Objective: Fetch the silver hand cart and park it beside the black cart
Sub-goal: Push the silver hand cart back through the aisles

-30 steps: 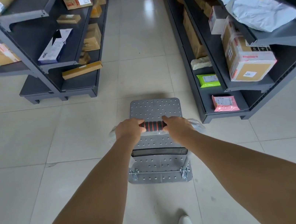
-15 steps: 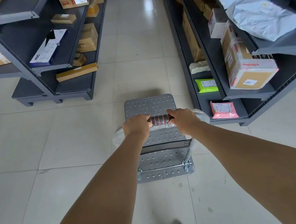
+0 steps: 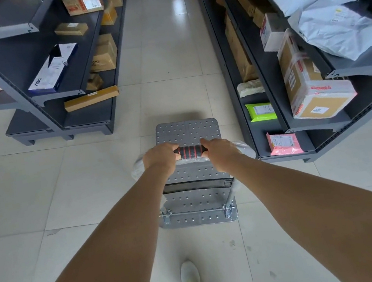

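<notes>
Silver hand cart [image 3: 187, 131] fetched, left hand [image 3: 161, 158] and right hand [image 3: 221, 153] curled round its handle [image 3: 190, 152]. Black cart not in view; parking not yet done.

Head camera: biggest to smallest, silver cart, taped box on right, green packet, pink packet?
1. silver cart
2. taped box
3. pink packet and green packet look nearly alike; the pink one is nearer the camera, so I won't rank them.

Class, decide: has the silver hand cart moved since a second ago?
Yes. The silver hand cart has rolled forward: its front edge, earlier short of the green parcel on the right-hand shelf, is now level with it.
</notes>
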### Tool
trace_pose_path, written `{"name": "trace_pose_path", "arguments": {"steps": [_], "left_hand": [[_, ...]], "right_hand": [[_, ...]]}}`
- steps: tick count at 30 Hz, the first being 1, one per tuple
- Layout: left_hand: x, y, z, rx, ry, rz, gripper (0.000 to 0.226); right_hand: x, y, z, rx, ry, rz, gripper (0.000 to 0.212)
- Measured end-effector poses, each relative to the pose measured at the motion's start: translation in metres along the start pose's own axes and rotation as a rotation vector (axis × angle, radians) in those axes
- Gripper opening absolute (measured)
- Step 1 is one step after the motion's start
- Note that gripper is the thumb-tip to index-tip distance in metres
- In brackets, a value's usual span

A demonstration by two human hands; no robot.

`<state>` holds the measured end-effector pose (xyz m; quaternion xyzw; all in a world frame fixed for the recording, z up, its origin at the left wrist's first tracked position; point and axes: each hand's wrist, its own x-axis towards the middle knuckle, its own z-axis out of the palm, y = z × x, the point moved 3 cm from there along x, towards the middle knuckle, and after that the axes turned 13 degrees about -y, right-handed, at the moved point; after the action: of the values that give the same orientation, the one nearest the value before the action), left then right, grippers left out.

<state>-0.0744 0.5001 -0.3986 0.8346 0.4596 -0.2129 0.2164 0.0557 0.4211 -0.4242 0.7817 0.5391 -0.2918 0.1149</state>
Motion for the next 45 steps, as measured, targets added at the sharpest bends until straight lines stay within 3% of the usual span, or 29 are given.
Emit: {"name": "trace_pose_path", "arguments": {"steps": [9, 24, 45], "left_hand": [[0.047, -0.034, -0.042, -0.066, -0.022, 0.016, 0.038], [0.123, -0.06, -0.1, 0.036, -0.023, 0.104, 0.03], [0.206, 0.025, -0.136, 0.057, -0.018, 0.048, 0.021]], "right_hand": [[0.041, -0.031, -0.036, 0.023, -0.031, 0.035, 0.057], [0.103, -0.055, -0.083, 0.192, -0.015, 0.15, 0.053], [0.177, 0.056, -0.145, 0.155, 0.009, 0.094, 0.041]]}}
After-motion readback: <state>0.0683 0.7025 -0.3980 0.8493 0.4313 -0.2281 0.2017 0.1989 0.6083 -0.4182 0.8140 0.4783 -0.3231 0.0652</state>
